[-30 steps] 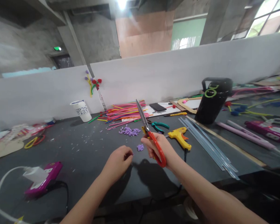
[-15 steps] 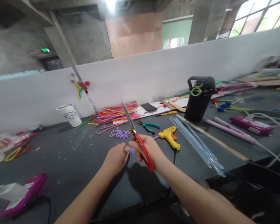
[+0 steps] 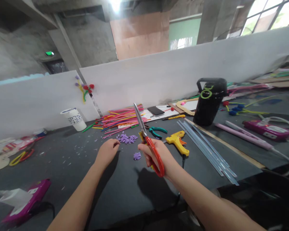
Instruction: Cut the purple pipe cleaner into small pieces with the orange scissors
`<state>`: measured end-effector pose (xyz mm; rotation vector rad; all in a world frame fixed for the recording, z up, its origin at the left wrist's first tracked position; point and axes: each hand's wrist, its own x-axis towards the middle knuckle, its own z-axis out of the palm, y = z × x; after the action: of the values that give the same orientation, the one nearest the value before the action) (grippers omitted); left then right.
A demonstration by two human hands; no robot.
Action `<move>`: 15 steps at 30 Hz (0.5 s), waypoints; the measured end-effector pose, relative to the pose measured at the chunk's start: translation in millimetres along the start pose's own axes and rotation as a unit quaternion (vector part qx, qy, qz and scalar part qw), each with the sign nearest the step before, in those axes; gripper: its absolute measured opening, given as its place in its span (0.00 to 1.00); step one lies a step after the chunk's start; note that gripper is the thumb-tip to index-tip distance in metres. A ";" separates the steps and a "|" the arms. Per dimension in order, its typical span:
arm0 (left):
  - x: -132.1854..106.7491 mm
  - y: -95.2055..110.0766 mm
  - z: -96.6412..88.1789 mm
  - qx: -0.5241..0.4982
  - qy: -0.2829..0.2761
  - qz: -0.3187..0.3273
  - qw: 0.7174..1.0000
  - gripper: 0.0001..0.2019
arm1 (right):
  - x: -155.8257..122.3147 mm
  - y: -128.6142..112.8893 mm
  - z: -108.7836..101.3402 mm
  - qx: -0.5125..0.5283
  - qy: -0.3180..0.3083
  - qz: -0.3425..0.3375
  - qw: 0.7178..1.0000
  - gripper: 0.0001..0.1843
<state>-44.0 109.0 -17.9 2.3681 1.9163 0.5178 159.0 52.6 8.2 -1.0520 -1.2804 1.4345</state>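
Note:
My right hand [image 3: 159,155] is wrapped around the red handles of a pair of scissors [image 3: 139,118], whose metal blades point up and away, pressed close together. To the left, my left hand [image 3: 108,152] reaches low over the table with fingers curled together. Its fingertips come to the near left edge of a pile of short purple fuzzy pieces [image 3: 127,138]; anything between them is hidden. A small purple cluster [image 3: 137,156] lies on the table between both hands, apart from the pile and touched by neither.
Behind the pile lie bundled pink pipe cleaners [image 3: 122,118] and teal pliers [image 3: 158,131]. To the right are a yellow glue gun [image 3: 178,142], clear glue sticks [image 3: 207,150] and a black flask [image 3: 209,102]. A white cup [image 3: 74,119] and a magenta power strip [image 3: 29,199] are on the left.
My left hand has moved left and away from the small purple cluster, which now lies uncovered, to the larger pile. My right hand keeps hold of the scissors. The view has shifted slightly.

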 end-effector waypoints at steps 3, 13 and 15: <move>8.0 3.1 10.1 0.001 -0.008 0.004 1.000 0.11 | 1.5 2.1 1.7 0.003 -0.007 -0.001 1.000 0.12; 31.4 11.0 35.6 -0.055 -0.023 -0.017 0.998 0.07 | 1.2 3.4 3.7 0.015 -0.014 0.000 1.000 0.09; 32.0 9.7 37.5 -0.084 -0.033 -0.036 0.995 0.10 | 1.7 4.4 3.6 0.016 -0.014 0.000 1.000 0.07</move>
<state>-18.4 143.8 -43.6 2.1777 1.8422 0.5644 154.7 53.3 4.2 -1.0147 -1.2734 1.4700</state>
